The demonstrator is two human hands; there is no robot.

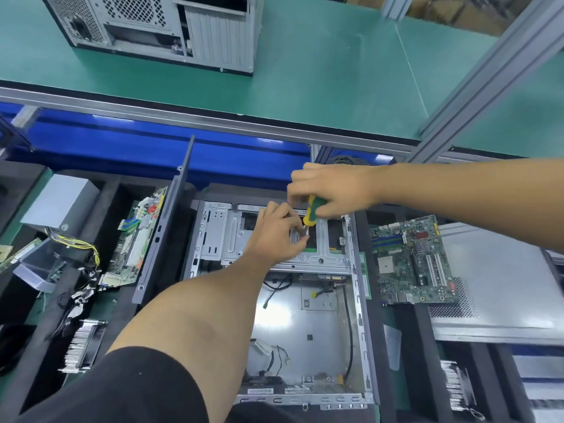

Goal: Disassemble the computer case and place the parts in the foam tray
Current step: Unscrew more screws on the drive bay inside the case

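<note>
The open computer case lies in the foam tray. The left hand pinches something small (probably a screw) at the drive bracket; steady it while the right hand, gripping the screwdriver, turns upright.

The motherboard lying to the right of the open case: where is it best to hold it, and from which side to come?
Probably grip the motherboard by its bare left and right edges, coming from above. It lies flat, face up, packed with chips and slots, so only the thin rim is safe to pinch. Its right edge rests on the grey side panel, which seems easiest to get under.
</note>
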